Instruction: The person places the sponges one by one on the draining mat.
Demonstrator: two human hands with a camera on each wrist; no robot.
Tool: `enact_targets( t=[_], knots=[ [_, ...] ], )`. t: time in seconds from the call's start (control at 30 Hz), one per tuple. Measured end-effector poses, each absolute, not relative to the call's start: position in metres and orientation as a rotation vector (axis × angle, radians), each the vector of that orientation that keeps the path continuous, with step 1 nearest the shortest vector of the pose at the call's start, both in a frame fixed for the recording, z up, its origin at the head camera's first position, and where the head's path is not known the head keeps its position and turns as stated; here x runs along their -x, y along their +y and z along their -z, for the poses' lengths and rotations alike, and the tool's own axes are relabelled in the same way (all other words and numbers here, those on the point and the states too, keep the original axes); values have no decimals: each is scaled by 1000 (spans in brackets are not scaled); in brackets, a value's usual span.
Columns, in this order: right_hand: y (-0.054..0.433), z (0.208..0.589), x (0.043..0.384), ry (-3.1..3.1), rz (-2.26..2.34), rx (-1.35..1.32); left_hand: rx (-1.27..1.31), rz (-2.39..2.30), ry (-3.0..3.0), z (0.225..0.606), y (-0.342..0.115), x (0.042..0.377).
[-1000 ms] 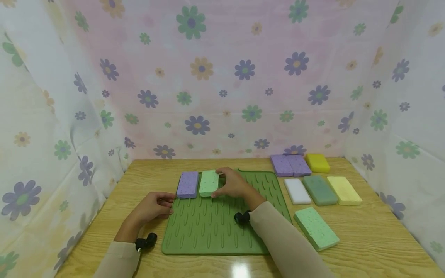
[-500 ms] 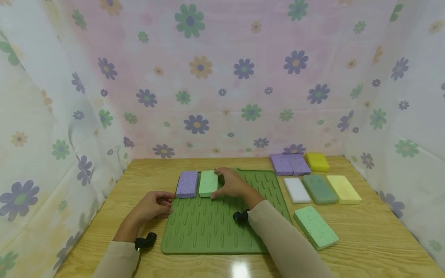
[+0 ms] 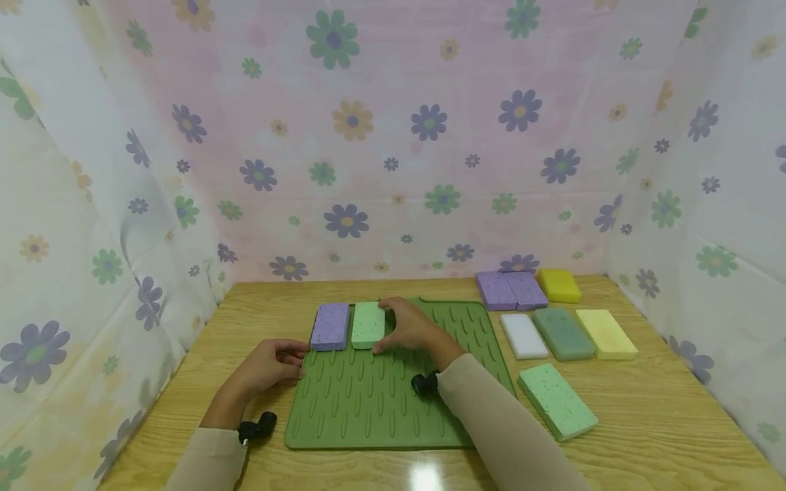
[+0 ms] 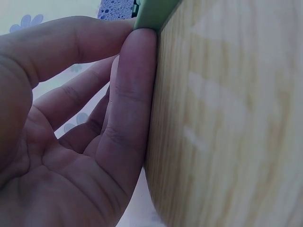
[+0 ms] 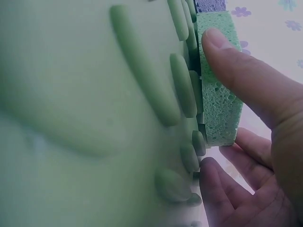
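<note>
My right hand (image 3: 413, 326) grips the right side of a mint-green sponge (image 3: 368, 325) lying on a green ridged silicone mat (image 3: 374, 395). In the right wrist view, the thumb (image 5: 236, 68) presses along the sponge's near end, with fingers curved towards its far end. Directly left of it, slightly apart, a purple sponge (image 3: 331, 326) lies on the mat's back left corner. My left hand (image 3: 267, 368) rests on the table, its fingertips touching the mat's left edge. The left wrist view has a thumb and finger meeting that edge (image 4: 156, 12).
On the right lie two purple sponges (image 3: 512, 290), a yellow sponge (image 3: 559, 286), a white sponge (image 3: 524, 335), a grey-green sponge (image 3: 563, 333), a pale yellow sponge (image 3: 606, 334) and another mint-green sponge (image 3: 557, 401). Flowered cloth (image 3: 405, 136) closes off the table's back and sides.
</note>
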State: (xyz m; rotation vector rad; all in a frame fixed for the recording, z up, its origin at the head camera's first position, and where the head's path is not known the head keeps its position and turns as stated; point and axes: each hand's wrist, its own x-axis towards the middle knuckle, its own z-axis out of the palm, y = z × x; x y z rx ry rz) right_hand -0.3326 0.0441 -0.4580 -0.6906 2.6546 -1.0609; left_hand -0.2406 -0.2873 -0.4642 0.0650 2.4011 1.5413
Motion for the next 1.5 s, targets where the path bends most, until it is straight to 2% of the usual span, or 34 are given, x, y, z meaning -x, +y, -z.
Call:
enact_targets(
  t=[0.63,1.5],
  knots=[
    [46,453,325,2646,1150,734,-89,-1535,2422,464,-289,241],
    [84,433,295,2692,1155,858,-85,-1540,2403,464,-287,240]
  ],
)
